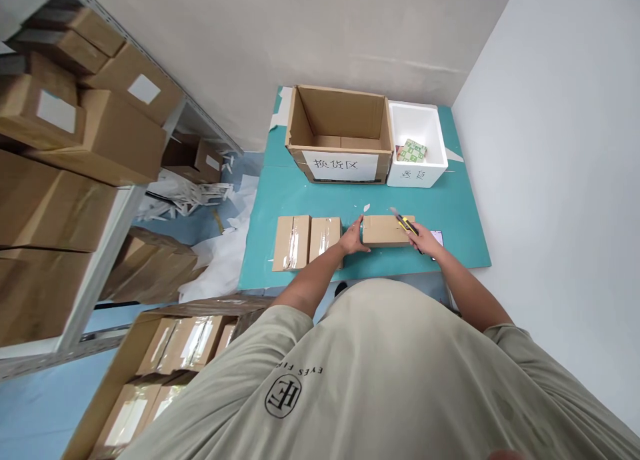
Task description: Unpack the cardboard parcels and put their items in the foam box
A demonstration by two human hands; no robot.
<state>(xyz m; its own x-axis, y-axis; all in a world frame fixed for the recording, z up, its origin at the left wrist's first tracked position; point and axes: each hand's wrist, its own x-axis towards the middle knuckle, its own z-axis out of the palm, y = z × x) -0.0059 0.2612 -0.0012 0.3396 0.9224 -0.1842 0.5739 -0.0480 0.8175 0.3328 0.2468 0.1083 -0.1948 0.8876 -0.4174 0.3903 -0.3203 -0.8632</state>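
My right hand (423, 237) grips a yellow-and-black utility knife (406, 223), its blade tip over the far edge of a small cardboard box (383, 232). My left hand (354, 237) sits open against that box's left end, beside a taped cardboard box (326, 237). Another taped box (291, 243) lies to the left of it. A smartphone (437, 239) lies just right of my right hand. All of these rest on a teal table (305, 201).
At the table's far end stand an open cardboard carton (339, 123) with a white Chinese label and a white foam box (417, 128) holding a green-patterned packet (412, 151). Shelves of cardboard boxes (80, 140) rise at left, and white scraps (185, 200) lie below them.
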